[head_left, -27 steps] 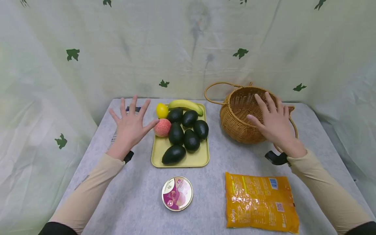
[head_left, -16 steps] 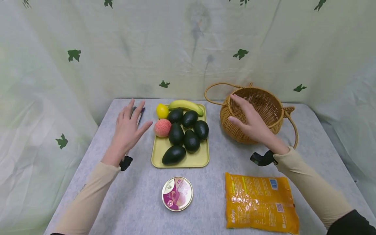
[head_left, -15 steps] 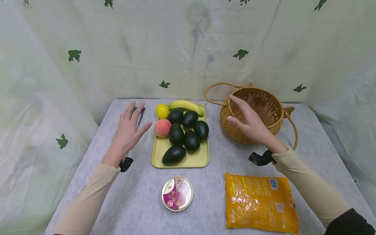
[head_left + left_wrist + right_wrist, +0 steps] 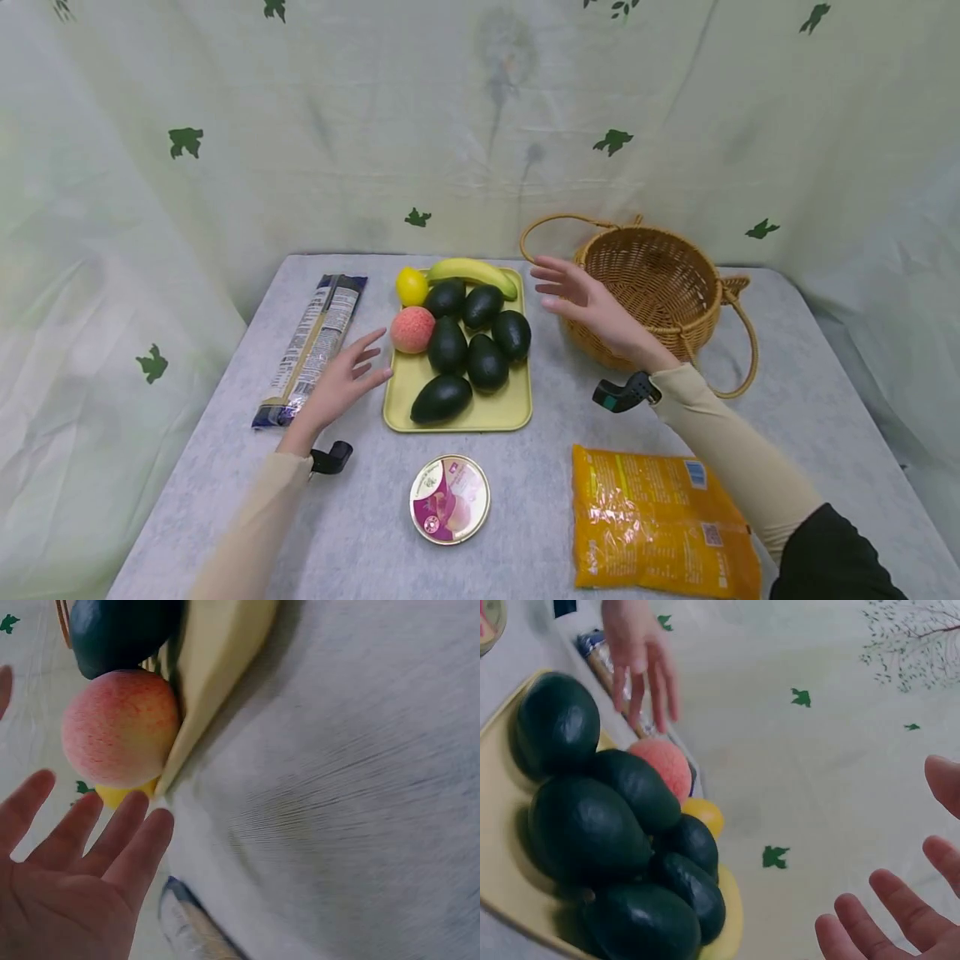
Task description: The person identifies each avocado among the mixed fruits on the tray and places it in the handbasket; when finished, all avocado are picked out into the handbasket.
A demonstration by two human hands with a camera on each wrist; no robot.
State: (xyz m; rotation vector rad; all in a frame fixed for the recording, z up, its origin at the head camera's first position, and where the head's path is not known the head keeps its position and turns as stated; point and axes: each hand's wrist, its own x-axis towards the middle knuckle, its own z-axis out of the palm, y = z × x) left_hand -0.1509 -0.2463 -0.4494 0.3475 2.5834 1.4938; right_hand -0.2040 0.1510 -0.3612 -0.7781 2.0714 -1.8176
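Fingers apart and holding nothing, my left hand (image 4: 341, 386) hovers at the left edge of the yellow tray (image 4: 510, 410), close to the peach (image 4: 412, 330). In the left wrist view its palm shows, with the peach (image 4: 124, 729) just beyond the fingertips. My right hand (image 4: 588, 307) is also bare, held between the tray and the wicker basket (image 4: 652, 275), its fingers pointing toward the tray. Several dark green avocados (image 4: 447, 345) lie on the tray, with a lemon (image 4: 412, 287) and a banana (image 4: 474, 273) along its far side.
Left of the tray lies a long, narrow printed packet (image 4: 315, 342) with dark blue ends. A round tin (image 4: 450, 500) with a purple and white lid sits in front of the tray. An orange plastic bag (image 4: 652, 521) lies front right. Curtain (image 4: 480, 125) surrounds the table.
Both hands have come inward and lower, toward the tray. The right hand has left its place over the basket, and the left hand has uncovered the packet.
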